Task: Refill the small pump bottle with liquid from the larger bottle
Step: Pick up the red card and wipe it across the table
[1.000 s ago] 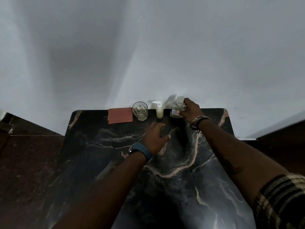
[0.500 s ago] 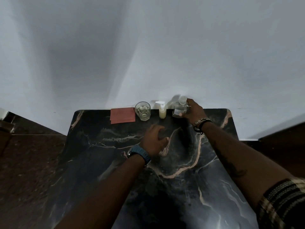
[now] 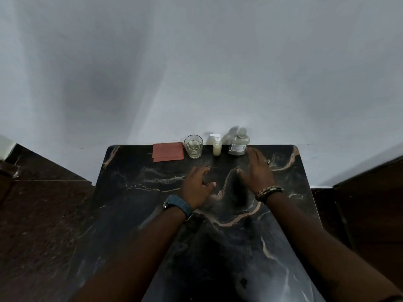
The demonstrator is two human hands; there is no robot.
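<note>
The small pump bottle [image 3: 217,145], pale yellow with a white pump, stands upright at the table's far edge by the wall. Just right of it stands the larger clear bottle [image 3: 239,142] with a white label and a clear cap. My right hand [image 3: 257,168] hovers in front of that bottle with its fingers straight, apart from it and holding nothing. My left hand [image 3: 197,186], with a blue watch at its wrist, is over the middle of the table, fingers loosely spread and empty.
A glass tumbler [image 3: 193,146] stands left of the pump bottle, and a red folded cloth [image 3: 168,151] lies further left. The black marble table [image 3: 239,247] runs toward me. A white wall rises behind it; dark floor lies on both sides.
My right hand has let go of the larger bottle and drawn back toward me. The bottle now stands alone by the wall. My left hand has barely moved.
</note>
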